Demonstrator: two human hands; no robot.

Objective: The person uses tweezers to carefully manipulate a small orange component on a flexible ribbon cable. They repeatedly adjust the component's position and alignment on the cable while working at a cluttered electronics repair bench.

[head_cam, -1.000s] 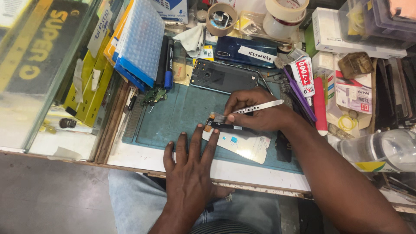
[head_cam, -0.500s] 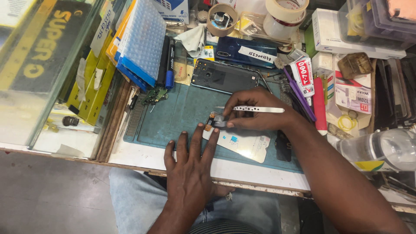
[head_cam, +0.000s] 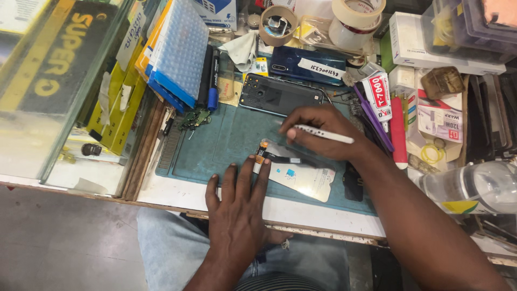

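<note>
Two hands are sitting over the teal work mat (head_cam: 215, 145) and honestly the bench is packed. I'm resting my left hand (head_cam: 237, 210) flat, fingers spread and gripping nothing, with the fingertips (head_cam: 262, 163) pressing down the near edge of a thin phone screen panel (head_cam: 301, 178) that's lying at the front of the mat, its black flex strip with an orange end poking out just beside my fingers. My right hand (head_cam: 323, 132) is curling around a white pen-like tool (head_cam: 323, 133), pinching it between thumb and fingers right above the panel's far edge. Just behind that hand a dark phone back frame (head_cam: 280, 98) is lying on the mat, and behind that a blue phone with a white label (head_cam: 307, 63). Crowding the right side: a glue tube with a red label (head_cam: 379, 97), a purple tool (head_cam: 371, 116), a red pen (head_cam: 398, 134) and a clear plastic bottle (head_cam: 474, 186) lying near my forearm. Off to the left a blue parts tray (head_cam: 180, 51) is leaning, with a blue-capped marker (head_cam: 214, 78) beside it, and tape rolls (head_cam: 355, 19) are sitting at the back.
</note>
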